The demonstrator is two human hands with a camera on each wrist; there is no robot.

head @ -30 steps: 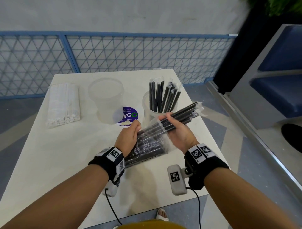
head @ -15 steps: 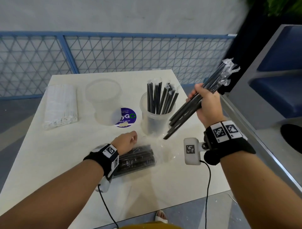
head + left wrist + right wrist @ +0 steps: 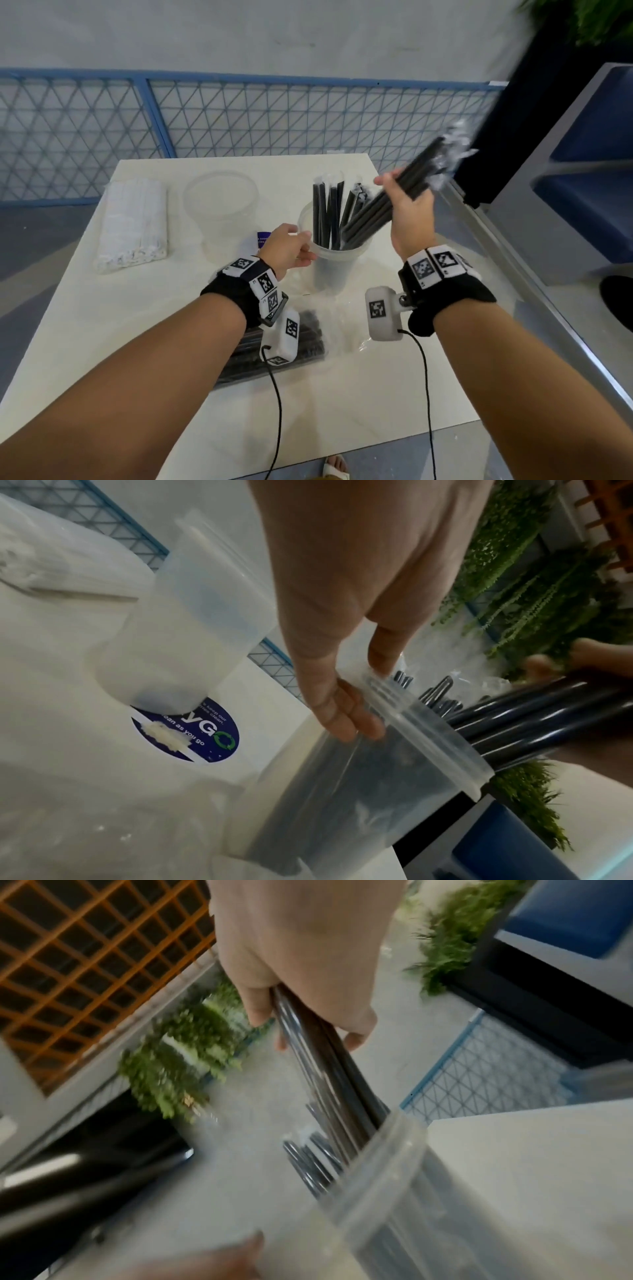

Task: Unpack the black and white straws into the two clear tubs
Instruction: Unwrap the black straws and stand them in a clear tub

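Note:
My right hand grips a bundle of black straws tilted to the right. Their lower ends sit inside the right clear tub, among several black straws standing there. Their wrapped tips stick up at the right. My left hand pinches this tub's left rim, thumb over the edge and fingers outside. The other clear tub stands empty to the left. A pack of white straws lies at the far left. In the right wrist view my right hand holds the straws above the tub.
An opened plastic pack of black straws lies on the white table under my left wrist. A round blue sticker sits between the tubs. A metal ledge runs past the table's right edge, and a blue mesh fence stands behind.
My right hand drew a bundle from the pack, lifted it right, then brought it down-left into the tub. My left hand left the pack and took the tub's rim.

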